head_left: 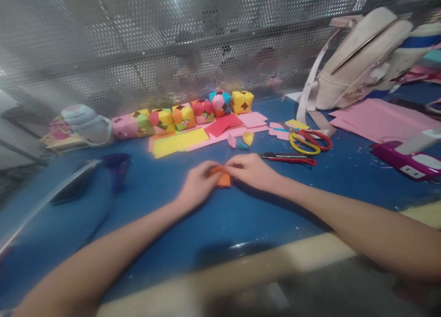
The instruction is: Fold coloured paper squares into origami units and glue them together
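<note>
A small piece of orange paper (223, 179) is pinched between both my hands, just above the blue tabletop (220, 220). My left hand (200, 181) closes on its left edge, fingers bent. From the right, my right hand (253, 170) grips its upper right side with thumb and fingers together. The folds under the fingertips are hidden. Beyond my hands lie little folded paper pieces in pink, blue and yellow (247, 138). A row of folded paper cubes (203, 111) in several colours stands farther back, behind yellow paper strips (181, 142) and a red sheet (223, 124).
Scissors with red and yellow handles (305, 142) and a red-and-black cutter (289, 158) lie to the right. A purple device (406, 161), pink sheets (386, 119) and a pale backpack (361, 59) are farther right. At left stand a purple cup (117, 170) and a light-blue rounded object (84, 124).
</note>
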`<action>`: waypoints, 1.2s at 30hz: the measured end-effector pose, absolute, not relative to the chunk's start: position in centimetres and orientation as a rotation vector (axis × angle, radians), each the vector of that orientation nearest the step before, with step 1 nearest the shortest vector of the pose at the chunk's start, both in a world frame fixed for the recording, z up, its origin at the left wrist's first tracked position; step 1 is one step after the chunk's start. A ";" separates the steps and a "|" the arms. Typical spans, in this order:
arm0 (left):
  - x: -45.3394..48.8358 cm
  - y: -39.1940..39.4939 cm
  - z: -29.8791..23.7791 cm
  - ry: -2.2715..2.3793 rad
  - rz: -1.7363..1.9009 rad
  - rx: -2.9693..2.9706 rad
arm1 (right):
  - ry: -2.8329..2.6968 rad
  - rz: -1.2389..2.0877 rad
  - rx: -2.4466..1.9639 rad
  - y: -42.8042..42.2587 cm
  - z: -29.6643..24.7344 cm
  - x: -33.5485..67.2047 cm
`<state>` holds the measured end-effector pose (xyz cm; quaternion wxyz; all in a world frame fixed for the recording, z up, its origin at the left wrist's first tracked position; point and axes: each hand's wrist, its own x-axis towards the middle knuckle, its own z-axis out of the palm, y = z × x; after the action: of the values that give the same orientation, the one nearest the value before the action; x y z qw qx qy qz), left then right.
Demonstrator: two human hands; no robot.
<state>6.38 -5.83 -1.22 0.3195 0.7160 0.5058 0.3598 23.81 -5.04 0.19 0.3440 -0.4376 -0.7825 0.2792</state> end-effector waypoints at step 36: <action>6.4 -5.7 -1.7 1.314 1.075 1.572 | -1.915 0.692 -1.273 -5.6 -0.7 22.9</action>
<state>6.36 -5.69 -1.73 0.4024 0.6220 0.5199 0.4253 22.90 -5.59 -0.71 0.3615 -0.4943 -0.7435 0.2687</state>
